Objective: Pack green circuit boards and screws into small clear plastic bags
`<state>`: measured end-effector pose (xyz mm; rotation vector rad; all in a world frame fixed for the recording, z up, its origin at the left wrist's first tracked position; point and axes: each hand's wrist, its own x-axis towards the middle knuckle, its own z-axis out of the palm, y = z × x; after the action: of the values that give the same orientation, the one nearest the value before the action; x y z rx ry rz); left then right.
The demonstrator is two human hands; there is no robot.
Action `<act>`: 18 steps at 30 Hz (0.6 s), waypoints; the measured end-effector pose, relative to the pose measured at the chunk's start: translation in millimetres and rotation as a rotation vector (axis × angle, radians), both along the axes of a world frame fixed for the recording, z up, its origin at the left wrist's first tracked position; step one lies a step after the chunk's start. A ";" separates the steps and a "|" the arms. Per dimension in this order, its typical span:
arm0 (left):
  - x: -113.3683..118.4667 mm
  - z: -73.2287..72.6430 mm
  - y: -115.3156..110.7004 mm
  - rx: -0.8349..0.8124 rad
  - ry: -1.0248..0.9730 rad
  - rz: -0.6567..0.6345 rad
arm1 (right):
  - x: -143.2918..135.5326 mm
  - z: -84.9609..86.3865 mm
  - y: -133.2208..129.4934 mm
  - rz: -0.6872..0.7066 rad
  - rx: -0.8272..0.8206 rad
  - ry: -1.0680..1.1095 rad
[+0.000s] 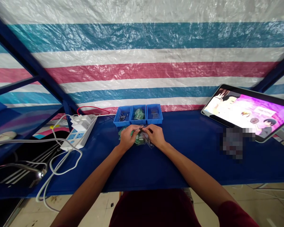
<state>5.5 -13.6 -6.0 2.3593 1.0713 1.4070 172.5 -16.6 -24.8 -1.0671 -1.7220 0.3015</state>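
Observation:
My left hand (129,137) and my right hand (155,135) meet above the blue table, fingertips close together. Both are closed in a pinch around something thin and small that I cannot make out. Under and between them lies a pile of small clear plastic bags (140,138), some with green in them. Just beyond my fingers stand three joined blue bins. Thin metal pieces lie in the left bin (118,121), green-tinted little packets (139,114) fill the middle one, and the right bin (154,121) has small clear or greyish pieces in it.
On the left, a white power strip (78,135) with plugged-in chargers trails looped white cables (52,164) over the table (144,173). A tablet (251,110) showing a cartoon leans at the right, near a blurred-out patch. Striped plastic sheeting (142,56) hangs behind.

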 end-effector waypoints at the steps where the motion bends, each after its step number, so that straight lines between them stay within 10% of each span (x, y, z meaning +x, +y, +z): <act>1: -0.8 0.7 0.0 0.002 -0.011 0.008 | 0.2 0.1 0.2 -0.006 0.003 0.003; 18: -7.4 2.1 5.3 0.063 0.078 0.070 | 1.2 0.8 -1.1 0.004 0.020 -0.014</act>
<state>-1.9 -8.3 -3.9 2.4615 1.1572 1.4025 173.7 -17.7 -24.0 -1.0537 -1.7367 0.2799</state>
